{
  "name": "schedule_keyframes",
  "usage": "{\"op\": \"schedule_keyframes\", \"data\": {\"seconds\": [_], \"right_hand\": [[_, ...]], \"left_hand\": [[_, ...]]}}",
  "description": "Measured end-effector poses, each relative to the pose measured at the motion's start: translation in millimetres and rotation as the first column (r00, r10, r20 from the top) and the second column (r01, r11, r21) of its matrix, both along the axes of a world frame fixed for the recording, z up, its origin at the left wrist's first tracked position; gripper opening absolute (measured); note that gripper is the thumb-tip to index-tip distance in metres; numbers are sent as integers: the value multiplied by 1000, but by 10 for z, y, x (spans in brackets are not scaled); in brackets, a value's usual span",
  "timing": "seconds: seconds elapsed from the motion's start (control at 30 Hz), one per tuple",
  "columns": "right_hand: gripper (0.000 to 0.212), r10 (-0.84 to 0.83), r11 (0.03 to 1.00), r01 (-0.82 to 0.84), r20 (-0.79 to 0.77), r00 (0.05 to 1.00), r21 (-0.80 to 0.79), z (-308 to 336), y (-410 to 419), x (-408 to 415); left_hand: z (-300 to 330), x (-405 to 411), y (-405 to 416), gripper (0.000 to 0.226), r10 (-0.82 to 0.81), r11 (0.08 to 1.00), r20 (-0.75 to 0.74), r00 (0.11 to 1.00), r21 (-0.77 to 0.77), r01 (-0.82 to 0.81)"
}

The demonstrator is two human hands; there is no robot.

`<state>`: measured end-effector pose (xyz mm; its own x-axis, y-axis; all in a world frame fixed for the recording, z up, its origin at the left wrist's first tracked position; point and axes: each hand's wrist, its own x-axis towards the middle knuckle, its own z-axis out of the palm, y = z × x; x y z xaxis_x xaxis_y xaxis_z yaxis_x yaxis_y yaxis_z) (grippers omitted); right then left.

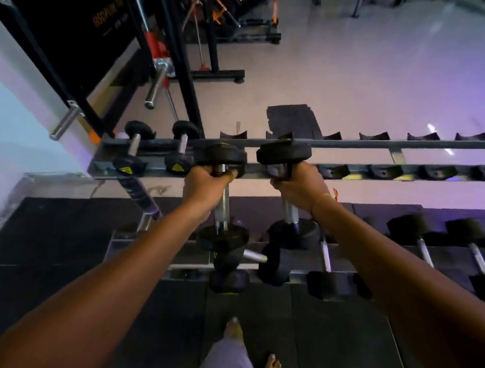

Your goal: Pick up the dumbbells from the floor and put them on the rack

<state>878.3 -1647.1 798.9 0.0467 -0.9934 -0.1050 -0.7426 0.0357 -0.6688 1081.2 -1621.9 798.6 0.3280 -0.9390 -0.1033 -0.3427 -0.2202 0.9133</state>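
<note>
Black-headed dumbbells (222, 199), knurled steel handles, gripped over rack (348, 145)

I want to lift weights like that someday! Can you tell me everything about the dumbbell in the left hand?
The left-hand dumbbell has two round black heads that look rubbery, joined by a shiny ridged metal handle. It is tilted, far head up. The left hand grips the handle just under that far head, which hangs by the top rack rail, beside two dumbbells already parked there. The near head hangs above the lower shelf.
</note>
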Motion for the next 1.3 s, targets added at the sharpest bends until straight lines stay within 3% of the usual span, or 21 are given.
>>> {"op": "schedule_keyframes", "data": {"seconds": [0.37, 0.53, 0.67, 0.8, 1.03, 1.2, 1.3], "right_hand": [[29, -116, 977, 142, -163, 980, 158, -712, -2887, 123], [28, -171, 945, 210, -169, 971, 249, -1135, -3625, 64], [25, -187, 919, 250, -219, 958, 306, -1577, -3933, -53], [26, -159, 891, 245, -242, 957, 383, -1935, -3996, -88], [31, -147, 862, 249, -252, 957, 441, -2049, -4079, -101], [40, -131, 864, 242, -266, 955, 442, -1971, -4028, -82], [40, -136, 876, 237, -256, 957, 419, -1820, -3917, -148]], "left_hand": [[-889, 177, -2983, 25, -4, 968, -36, 999, 249, 13], [-1406, 222, -3813, 31, 33, 908, -95, 995, 419, 10], [-1752, 225, -4160, 33, 46, 877, -90, 995, 481, 3], [-2228, 299, -4360, 54, 26, 847, -5, 1000, 531, -20], [-2118, 249, -4289, 37, -174, 829, 158, 972, 556, 59], [-1935, 343, -4333, 35, -413, 715, 159, 897, 667, 210], [-1689, 404, -4342, 47, -580, 683, 358, 732, 704, 197]]}}
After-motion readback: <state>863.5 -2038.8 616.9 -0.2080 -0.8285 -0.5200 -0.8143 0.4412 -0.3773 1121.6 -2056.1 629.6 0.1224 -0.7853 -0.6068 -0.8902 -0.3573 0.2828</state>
